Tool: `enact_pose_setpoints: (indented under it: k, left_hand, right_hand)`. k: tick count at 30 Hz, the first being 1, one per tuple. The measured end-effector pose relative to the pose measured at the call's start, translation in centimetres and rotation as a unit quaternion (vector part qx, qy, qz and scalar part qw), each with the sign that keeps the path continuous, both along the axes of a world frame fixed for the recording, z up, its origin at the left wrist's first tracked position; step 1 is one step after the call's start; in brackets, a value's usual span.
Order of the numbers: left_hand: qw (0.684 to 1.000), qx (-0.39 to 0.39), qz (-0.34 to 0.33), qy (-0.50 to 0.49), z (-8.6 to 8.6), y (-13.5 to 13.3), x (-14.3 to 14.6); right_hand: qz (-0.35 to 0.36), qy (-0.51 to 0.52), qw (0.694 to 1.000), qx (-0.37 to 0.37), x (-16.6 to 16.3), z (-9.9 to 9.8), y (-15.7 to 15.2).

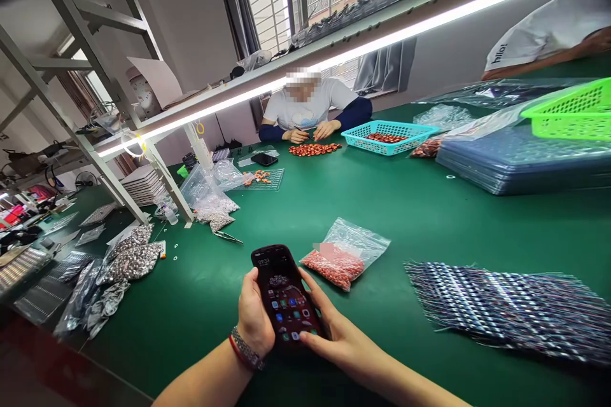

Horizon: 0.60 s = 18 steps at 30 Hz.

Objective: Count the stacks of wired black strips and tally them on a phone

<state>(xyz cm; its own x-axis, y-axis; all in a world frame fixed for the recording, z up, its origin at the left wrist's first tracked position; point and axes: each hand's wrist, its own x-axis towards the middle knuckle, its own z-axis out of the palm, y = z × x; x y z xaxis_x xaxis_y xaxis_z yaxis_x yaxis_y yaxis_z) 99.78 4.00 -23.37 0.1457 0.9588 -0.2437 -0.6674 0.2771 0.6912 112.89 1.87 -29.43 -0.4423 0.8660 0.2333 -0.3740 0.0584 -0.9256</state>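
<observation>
A black smartphone [286, 286] with a lit home screen of app icons is held upright above the green table [272, 219]. My left hand [256, 315] grips its left side, thumb along the edge and the fingers behind it hidden. On the other side my right hand [337, 334] wraps the phone's right edge, its thumb over the bottom of the screen. Just beyond the phone lies a clear zip bag [338, 267] of small orange-red beads. To the right of my right hand is a bundle of dark beaded strands [506, 308].
A co-worker [310, 105] sits across the table beside orange-red pieces [314, 149] and a turquoise basket [389, 138]. Stacked clear plastic trays [515, 162] and a green basket [573, 114] stand at right. Tweezers [228, 238], bags of silvery beads [138, 257] and a shelf post [167, 181] are at left.
</observation>
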Motion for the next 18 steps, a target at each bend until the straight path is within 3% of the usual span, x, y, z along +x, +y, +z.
enact_pose_setpoints:
  k: [3, 9, 18]
  left_hand:
    - [1.000, -0.018, -0.002, 0.006, 0.06, -0.18, -0.02]
    - [0.996, 0.016, 0.031, 0.085, -0.32, -0.26, -0.21]
    - [0.999, 0.015, 0.027, -0.009, 0.30, -0.07, -0.02]
  right_hand:
    - [0.001, 0.003, 1.000, -0.004, 0.03, 0.02, -0.04]
    - [0.006, 0.006, 1.000, -0.010, 0.11, 0.04, -0.13]
    - [-0.005, 0.004, 1.000, 0.007, 0.08, -0.15, -0.11]
